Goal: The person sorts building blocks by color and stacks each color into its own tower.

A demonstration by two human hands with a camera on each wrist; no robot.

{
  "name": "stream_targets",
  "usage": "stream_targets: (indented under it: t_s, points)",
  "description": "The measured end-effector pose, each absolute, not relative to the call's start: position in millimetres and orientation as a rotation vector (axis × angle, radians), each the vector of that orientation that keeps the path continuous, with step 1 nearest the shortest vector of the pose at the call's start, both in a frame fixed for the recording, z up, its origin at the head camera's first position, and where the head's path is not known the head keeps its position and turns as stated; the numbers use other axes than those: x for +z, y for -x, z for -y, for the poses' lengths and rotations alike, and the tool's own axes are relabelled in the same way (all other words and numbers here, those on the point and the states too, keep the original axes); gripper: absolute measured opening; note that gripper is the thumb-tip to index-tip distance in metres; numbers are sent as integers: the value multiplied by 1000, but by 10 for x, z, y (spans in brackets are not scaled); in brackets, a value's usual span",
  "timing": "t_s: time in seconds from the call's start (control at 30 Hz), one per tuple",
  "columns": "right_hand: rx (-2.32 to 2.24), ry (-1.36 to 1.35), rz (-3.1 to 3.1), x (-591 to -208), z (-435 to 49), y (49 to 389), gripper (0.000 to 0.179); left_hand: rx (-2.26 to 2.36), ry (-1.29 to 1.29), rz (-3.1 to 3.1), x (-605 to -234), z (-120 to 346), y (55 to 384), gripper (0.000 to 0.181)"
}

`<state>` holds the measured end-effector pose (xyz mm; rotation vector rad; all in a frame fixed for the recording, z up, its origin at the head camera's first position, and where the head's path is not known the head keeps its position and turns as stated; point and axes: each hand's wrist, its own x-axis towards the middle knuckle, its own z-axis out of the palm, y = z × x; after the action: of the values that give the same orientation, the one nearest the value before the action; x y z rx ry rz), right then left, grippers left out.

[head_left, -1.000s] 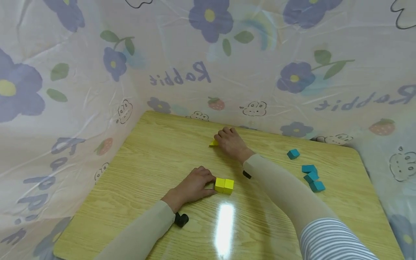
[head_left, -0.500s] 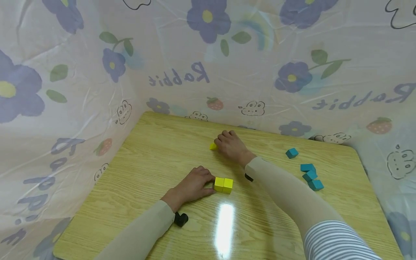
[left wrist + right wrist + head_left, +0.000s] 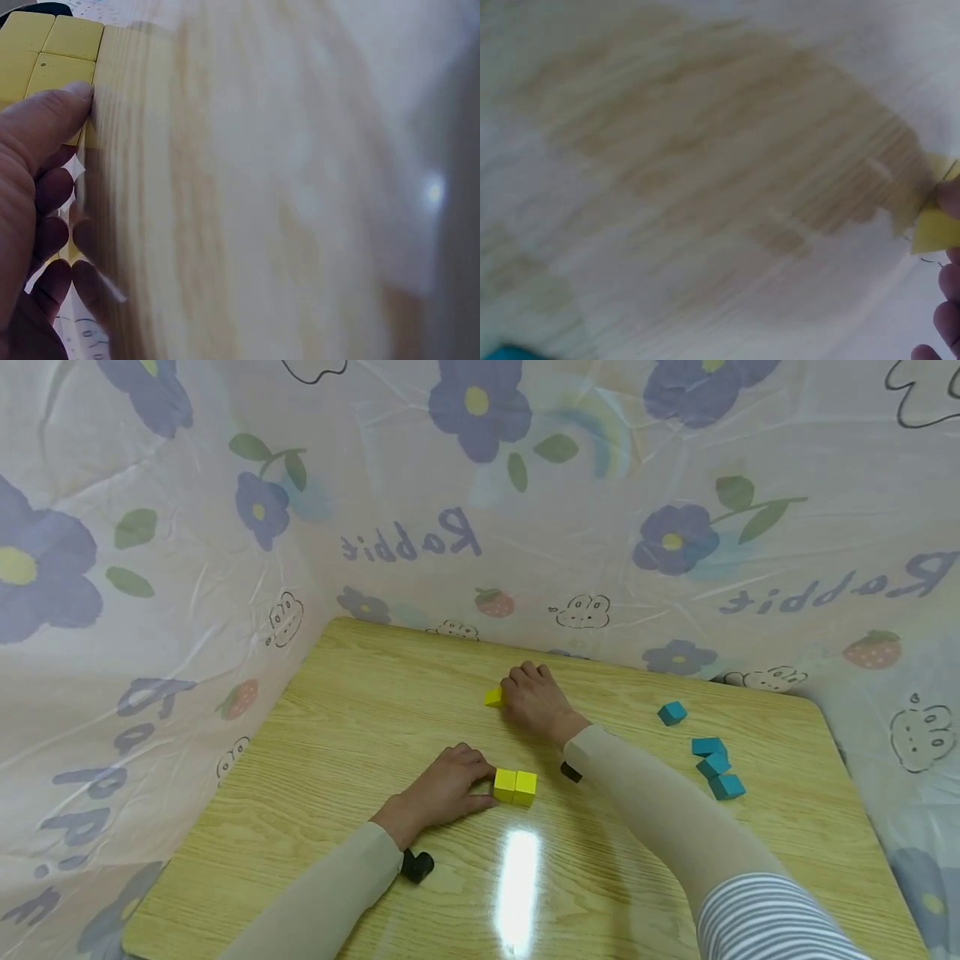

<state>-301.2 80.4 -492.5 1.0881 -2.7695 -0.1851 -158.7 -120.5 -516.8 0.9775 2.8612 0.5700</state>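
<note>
Near the far edge [image 3: 405, 631], yellow block [image 3: 492, 697] between right fingers [image 3: 517, 678]; across open tabletop [image 3: 427, 714], yellow cube [image 3: 504, 781] between left fingers [image 3: 478, 771]

A pale, creased sheet [image 3: 555, 535] hangs like a wall behind and on both sides of the wood-grain surface [image 3: 360, 693], printed with purple flowers [image 3: 480, 402], green leaves [image 3: 557, 447], strawberries [image 3: 495, 602], line-drawn rabbits [image 3: 583, 612] and mirror-reversed lettering [image 3: 411, 539]. The surface has rounded far corners, and a long white reflection of light [image 3: 517, 893] gleams on its glossy near part

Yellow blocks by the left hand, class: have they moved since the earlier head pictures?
No; the yellow blocks show no clear shift in any direction against the table's far-left corner.
</note>
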Motion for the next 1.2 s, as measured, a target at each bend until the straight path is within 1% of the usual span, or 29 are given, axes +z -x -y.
stream_targets:
  t_s: [0.33,0.63,0.93,1.2]
  points:
    - [-111,-1000,2790,-4824,-927,2908,36,596,-952,-2847,-5174,1206,1572,40]
    - [-84,-980,2723,-4729,-1123,2817,44,623,-935,-2830,-5186,1233,1576,40]
    - [21,-942,2723,-4564,-1339,2618,37,635,-941,-2839,-5149,1219,1593,41]
    - [108,-987,2661,-4409,-1434,2285,33,625,-947,-2843,-5149,1174,1598,40]
